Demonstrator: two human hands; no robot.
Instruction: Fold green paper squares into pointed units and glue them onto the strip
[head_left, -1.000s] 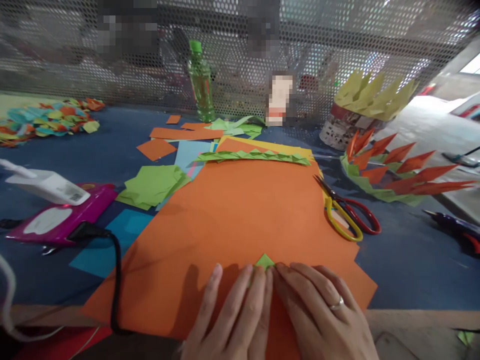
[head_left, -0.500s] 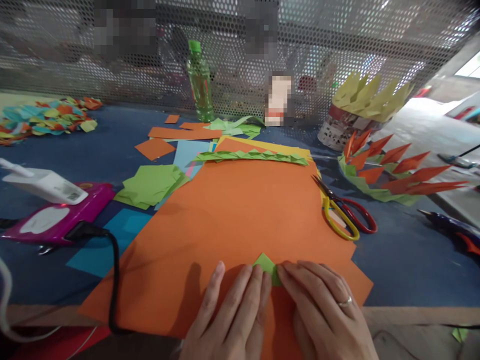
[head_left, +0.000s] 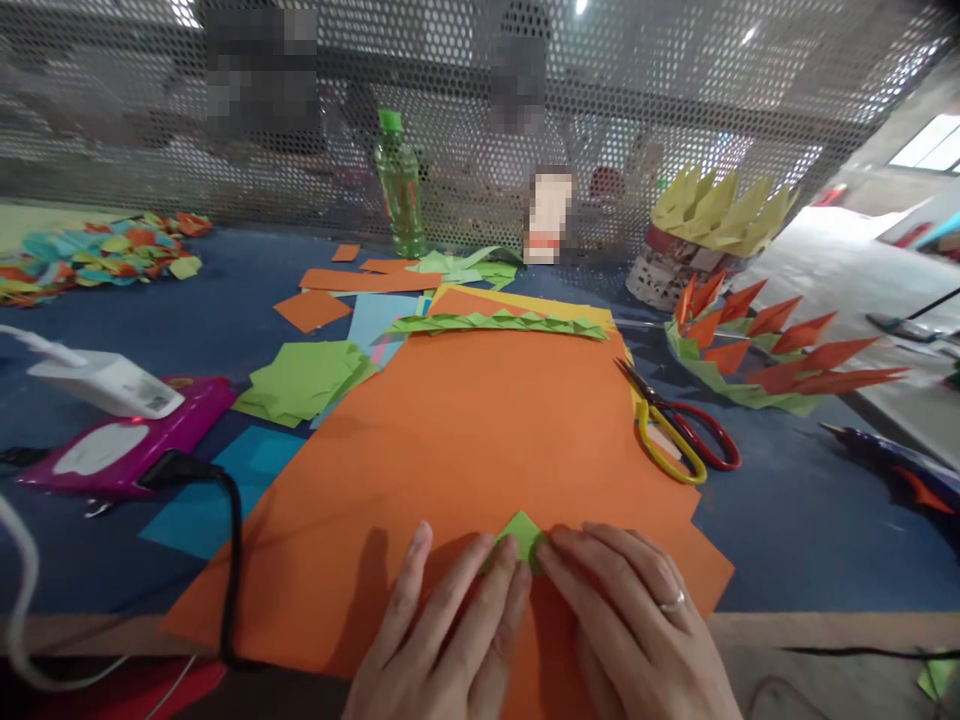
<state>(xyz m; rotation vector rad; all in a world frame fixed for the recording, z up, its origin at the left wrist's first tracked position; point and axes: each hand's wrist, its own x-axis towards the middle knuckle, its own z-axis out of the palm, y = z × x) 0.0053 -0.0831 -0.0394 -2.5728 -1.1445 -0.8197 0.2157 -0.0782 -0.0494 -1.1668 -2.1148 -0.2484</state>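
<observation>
Near the front of the orange sheet (head_left: 480, 430), the green paper (head_left: 523, 532) lies partly under my left hand (head_left: 442, 660) and right hand (head_left: 637, 620), pinched or pressed I cannot tell, so I'd align edges, pressing evenly.

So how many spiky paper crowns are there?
2 that I can see: a yellow crown at the top of the can, and an orange-and-green crown on the table in front of it. Others could be hidden.

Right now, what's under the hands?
A small green paper, one corner showing between left hand and right hand, above orange paper. Hands cover parts of it; its full outline is hidden.
</observation>
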